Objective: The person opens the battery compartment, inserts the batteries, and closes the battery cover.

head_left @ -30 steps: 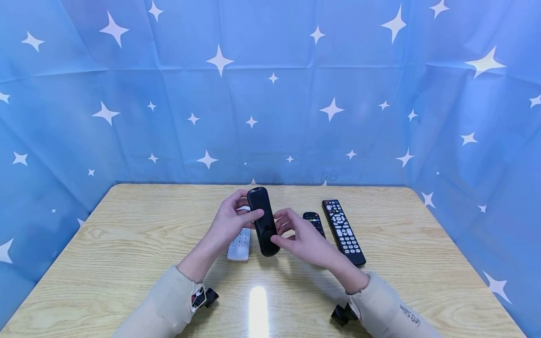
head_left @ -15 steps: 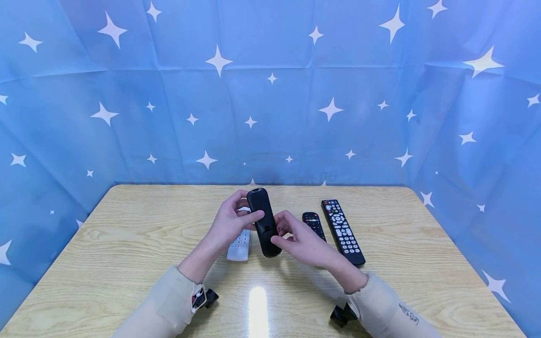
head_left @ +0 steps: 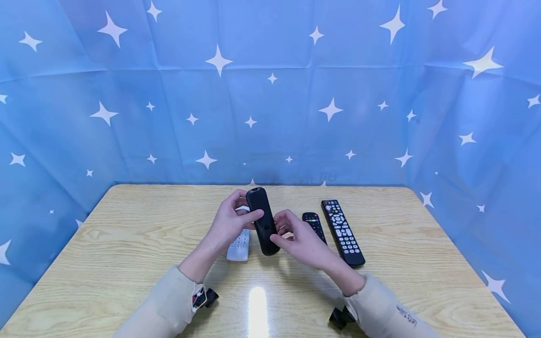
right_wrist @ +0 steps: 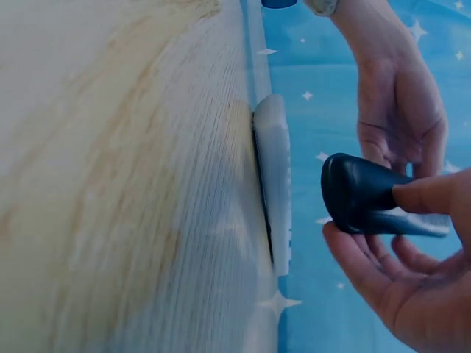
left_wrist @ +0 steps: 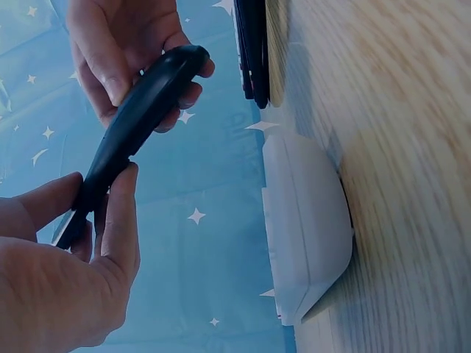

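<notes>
A black remote control (head_left: 265, 230) is held tilted above the table, its plain back toward the head view. My left hand (head_left: 228, 218) grips its far half, thumb across the back and fingers round the underside. At the near end, my right hand (head_left: 302, 240) pinches the remote by its right edge. The right wrist view has the right thumb on the remote's rounded end (right_wrist: 346, 187) and fingers beneath. Under the left hand lies a white remote control (head_left: 238, 251), partly hidden. A smaller black remote (head_left: 313, 219) lies behind the right hand, its lower part covered.
A long black remote (head_left: 343, 232) with pale buttons lies face up at the right. The wooden table (head_left: 127, 244) ends at a blue curtain (head_left: 270, 141) with white stars. Small black cameras (head_left: 343, 318) sit at both wrists, low over the table.
The remote has stayed in both hands with only slight shifts in tilt. The right thumb has moved slightly on the near part of its back.
</notes>
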`<state>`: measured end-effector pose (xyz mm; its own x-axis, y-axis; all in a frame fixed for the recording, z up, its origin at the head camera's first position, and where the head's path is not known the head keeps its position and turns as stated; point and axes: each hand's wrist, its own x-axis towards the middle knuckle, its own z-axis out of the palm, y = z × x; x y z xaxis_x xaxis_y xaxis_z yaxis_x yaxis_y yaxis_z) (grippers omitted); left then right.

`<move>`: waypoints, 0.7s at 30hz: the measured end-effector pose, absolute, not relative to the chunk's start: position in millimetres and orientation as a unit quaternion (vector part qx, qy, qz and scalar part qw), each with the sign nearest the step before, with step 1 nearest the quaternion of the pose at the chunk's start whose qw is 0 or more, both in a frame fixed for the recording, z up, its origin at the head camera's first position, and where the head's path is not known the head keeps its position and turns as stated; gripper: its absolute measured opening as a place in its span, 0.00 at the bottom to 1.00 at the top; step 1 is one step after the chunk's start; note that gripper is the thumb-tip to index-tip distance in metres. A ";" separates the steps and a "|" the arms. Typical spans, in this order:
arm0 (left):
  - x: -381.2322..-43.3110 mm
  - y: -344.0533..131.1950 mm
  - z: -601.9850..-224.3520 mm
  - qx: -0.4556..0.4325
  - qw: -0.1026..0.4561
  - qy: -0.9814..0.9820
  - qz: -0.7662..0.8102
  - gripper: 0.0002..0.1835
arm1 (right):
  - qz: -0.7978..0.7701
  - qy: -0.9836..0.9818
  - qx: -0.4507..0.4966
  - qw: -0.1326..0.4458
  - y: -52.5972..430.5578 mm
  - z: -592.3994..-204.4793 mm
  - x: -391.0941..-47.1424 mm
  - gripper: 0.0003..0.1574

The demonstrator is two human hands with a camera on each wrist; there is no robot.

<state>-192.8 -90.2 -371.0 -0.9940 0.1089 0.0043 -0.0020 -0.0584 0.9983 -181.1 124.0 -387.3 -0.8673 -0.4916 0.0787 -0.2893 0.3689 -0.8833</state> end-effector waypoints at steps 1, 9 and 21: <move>-192.7 -90.1 -371.1 0.038 0.039 0.684 0.727 0.19 | -0.508 0.822 -0.236 0.099 124.0 -387.6 -180.9 0.19; -192.4 -88.1 -372.2 0.040 0.023 0.685 0.727 0.21 | -0.486 0.833 -0.253 0.078 123.8 -385.8 -179.1 0.20; -189.8 -84.5 -371.4 0.036 0.007 0.684 0.728 0.22 | -0.462 0.846 -0.256 0.078 118.7 -385.3 -176.5 0.39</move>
